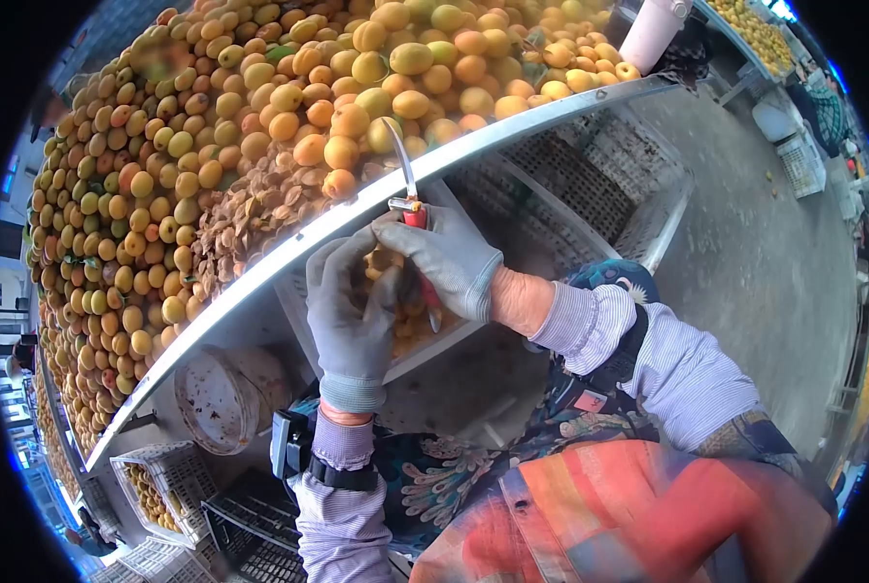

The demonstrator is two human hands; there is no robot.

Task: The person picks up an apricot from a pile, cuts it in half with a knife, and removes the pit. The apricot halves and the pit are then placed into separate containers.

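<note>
Both hands wear grey gloves and meet at the metal edge of the fruit table. My right hand (446, 255) is closed around a red-handled knife (416, 216), whose thin curved blade (399, 155) points up over the table. My left hand (349, 316) is beside it with curled fingers, its fingertips close to the right hand's; what it holds, if anything, is hidden. Brown pits (259, 206) lie in a pile on the table near the left hand, among many orange and yellow apricots (342, 152).
Beneath the table edge (308, 233) are white crates (663, 209), one with fruit pieces below my hands. A stained round bucket (211, 400) and a crate of fruit (162, 491) stand at lower left. A pink cup (651, 37) is at the top right. People are at far right.
</note>
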